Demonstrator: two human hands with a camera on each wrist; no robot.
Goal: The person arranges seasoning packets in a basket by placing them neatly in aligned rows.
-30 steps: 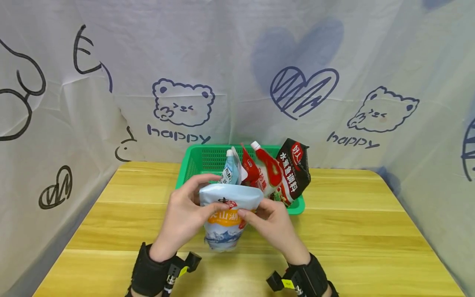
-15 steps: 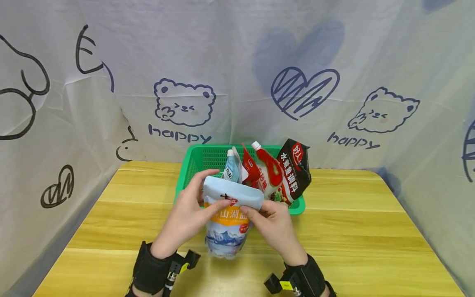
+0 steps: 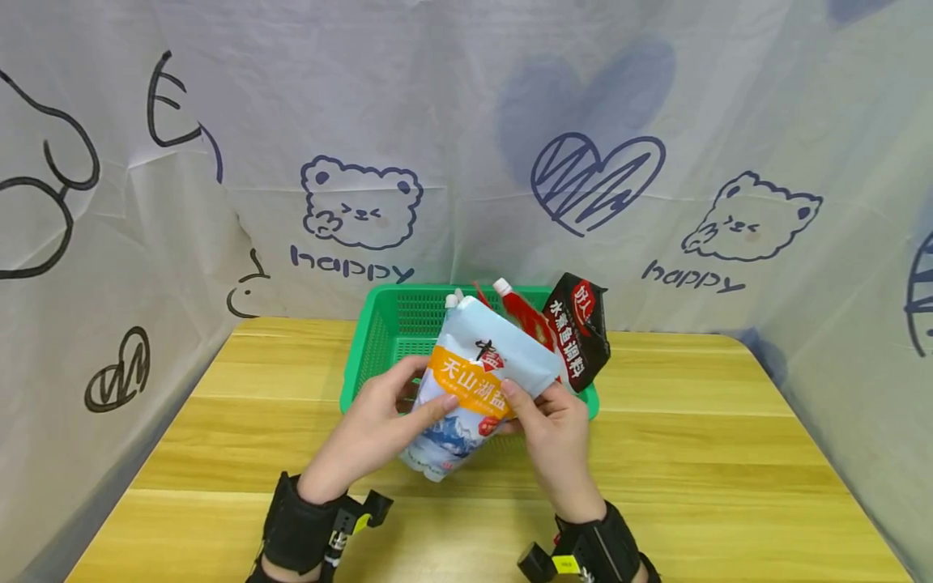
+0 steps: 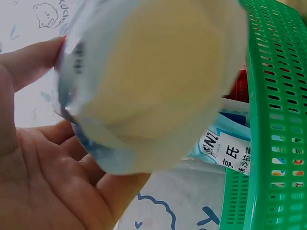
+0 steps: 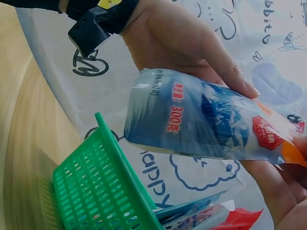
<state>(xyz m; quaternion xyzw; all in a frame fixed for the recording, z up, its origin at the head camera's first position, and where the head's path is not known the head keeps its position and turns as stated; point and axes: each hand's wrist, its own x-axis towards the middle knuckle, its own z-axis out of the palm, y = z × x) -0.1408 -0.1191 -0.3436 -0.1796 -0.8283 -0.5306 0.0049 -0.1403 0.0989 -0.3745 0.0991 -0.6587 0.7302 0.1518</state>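
A pale blue bag of salt (image 3: pixel 474 397) with an orange band and a mountain picture is held up between both hands, tilted with its top leaning right. My left hand (image 3: pixel 379 437) grips its left side, thumb on the front. My right hand (image 3: pixel 557 441) pinches the right edge near the top, thumb on the front and fingers behind. In the left wrist view the bag's plain cream underside (image 4: pixel 168 76) faces the camera. The bag stands in front of the green basket (image 3: pixel 353 364) and hides part of its contents.
In the basket stand a red-and-white spouted sugar pouch (image 3: pixel 526 316) and a black seasoning packet (image 3: pixel 579 332) leaning over the right rim. A light blue Heinz sauce pouch (image 4: pixel 230 148) also shows there. Beneath is a wooden table (image 3: pixel 714 453); a white drawn-on sheet (image 3: pixel 481 235) hangs behind.
The salt bag has risen and turned clockwise, now covering more of the basket's pouches. The left hand has shifted lower on the bag's side; the right hand still pinches its right edge.
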